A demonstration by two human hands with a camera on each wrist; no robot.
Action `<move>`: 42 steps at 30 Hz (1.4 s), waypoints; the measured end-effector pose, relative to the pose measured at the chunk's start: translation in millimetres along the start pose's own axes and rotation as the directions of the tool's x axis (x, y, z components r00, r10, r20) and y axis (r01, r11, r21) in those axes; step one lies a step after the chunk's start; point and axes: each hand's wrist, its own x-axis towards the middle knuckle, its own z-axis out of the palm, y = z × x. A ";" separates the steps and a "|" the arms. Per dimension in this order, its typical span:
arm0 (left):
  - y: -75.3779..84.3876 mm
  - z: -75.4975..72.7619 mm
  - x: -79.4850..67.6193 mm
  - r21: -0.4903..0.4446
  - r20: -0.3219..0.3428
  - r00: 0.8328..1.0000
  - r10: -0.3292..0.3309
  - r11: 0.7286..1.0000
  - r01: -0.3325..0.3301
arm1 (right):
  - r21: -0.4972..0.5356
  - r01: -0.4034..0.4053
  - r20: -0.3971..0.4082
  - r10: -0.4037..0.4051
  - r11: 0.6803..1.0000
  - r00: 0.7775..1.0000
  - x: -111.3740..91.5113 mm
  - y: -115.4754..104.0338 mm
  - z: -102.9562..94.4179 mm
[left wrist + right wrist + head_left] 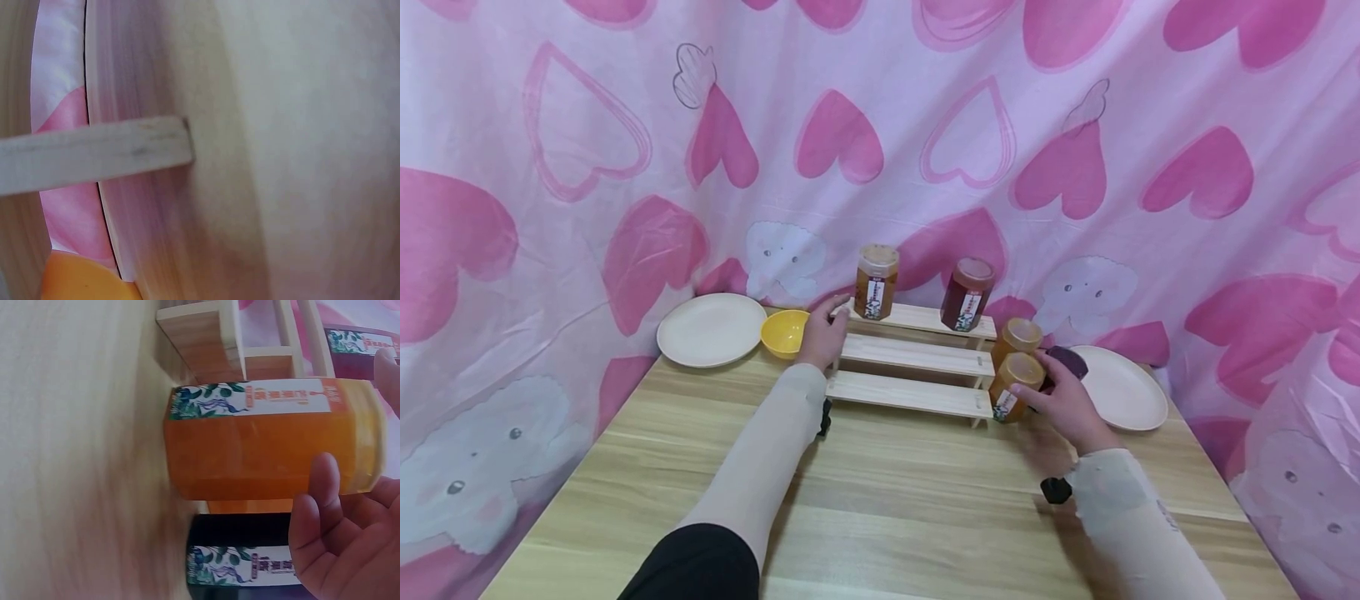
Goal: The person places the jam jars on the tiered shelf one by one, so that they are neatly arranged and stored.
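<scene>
My left hand (pixel 823 337) is at the left end of a three-tier wooden rack (pixel 917 357), fingertips by the top shelf; whether they grip it is unclear. No fingers show in the left wrist view, only wood and a yellow bowl's edge. At the rack's right end, my right hand (pixel 1067 404) holds an upright amber jar (pixel 250 450) near its lid, thumb on one side and fingers on the other. Behind it stands another amber jar (pixel 1021 335). Beside them is a dark jar (pixel 237 565), partly covered by my fingers.
On the top shelf stand an amber jar (pixel 876 283) and a dark red jar (pixel 967 296). A yellow bowl (pixel 782 333) and a white plate (pixel 711 329) sit left of the rack, another white plate (pixel 1123 387) to the right. A pink heart-patterned curtain (pixel 880 125) hangs behind the table.
</scene>
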 end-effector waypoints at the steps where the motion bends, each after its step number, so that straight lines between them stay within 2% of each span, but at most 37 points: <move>1: -0.4 0.2 0.2 0.002 -0.001 1.000 0.001 1.000 -0.001 | 0.013 -0.004 0.000 0.004 1.000 1.000 0.4 0.9 1.2; 6: -1.9 0.7 1.6 0.003 -0.001 1.000 0.002 1.000 -0.002 | 0.054 -0.018 -0.009 0.018 0.998 1.000 2.1 7.4 7.5; 14: -0.1 1.1 -1.1 0.001 -0.005 1.000 0.012 1.000 -0.012 | 0.079 0.006 -0.043 -0.003 0.997 0.999 1.9 14.0 12.6; 27: -0.8 0.1 0.2 -0.006 0.002 1.000 0.005 1.000 -0.005 | 0.093 -0.028 -0.069 0.034 0.995 0.997 -4.5 6.1 12.8; 33: -1.5 0.7 -0.3 0.003 -0.001 1.000 0.010 1.000 -0.010 | 0.055 0.018 -0.138 -0.010 0.998 0.990 -13.3 0.2 8.7; 42: 0.1 0.7 -1.0 -0.014 0.002 1.000 0.005 1.000 -0.005 | 0.088 0.094 -0.207 -0.074 0.992 0.975 -23.9 -16.8 -3.6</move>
